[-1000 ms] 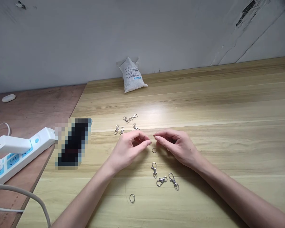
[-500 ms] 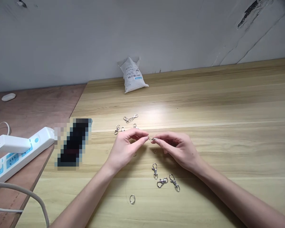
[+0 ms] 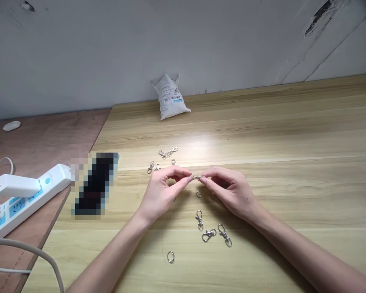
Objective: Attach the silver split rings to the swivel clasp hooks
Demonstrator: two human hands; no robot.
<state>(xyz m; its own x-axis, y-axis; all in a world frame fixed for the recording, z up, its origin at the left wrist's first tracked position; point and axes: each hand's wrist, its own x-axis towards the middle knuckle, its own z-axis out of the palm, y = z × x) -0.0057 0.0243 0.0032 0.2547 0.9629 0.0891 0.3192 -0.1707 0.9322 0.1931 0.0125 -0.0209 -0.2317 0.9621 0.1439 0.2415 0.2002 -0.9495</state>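
My left hand [image 3: 160, 188] is closed in a pinch, thumb against forefinger. What lies between those fingertips is mostly hidden. Opposite it, my right hand [image 3: 232, 189] pinches a small shiny metal ring [image 3: 197, 177], seen nearly edge-on, and the fingertips of both hands almost meet at it. Just below lies a loose split ring [image 3: 199, 194]. Nearer to me are swivel lobster clasps: one upright [image 3: 199, 220], one sideways [image 3: 209, 235] and one slanted [image 3: 225, 235]. Another split ring [image 3: 171, 256] rests closer to the front edge. Part of a further ring shows beside my left wrist.
Beyond my left hand lie several clasps with rings [image 3: 168, 153]. A white labelled packet [image 3: 171, 97] leans near the wall. At left are a pixelated dark object [image 3: 96, 183], a white power strip [image 3: 56, 179] with plugs and cables, and a white oval case [image 3: 11, 125].
My hands have come slightly closer together, and the fingertips now nearly meet at the small metal ring. The view has shifted very slightly; the parts on the table stay put.
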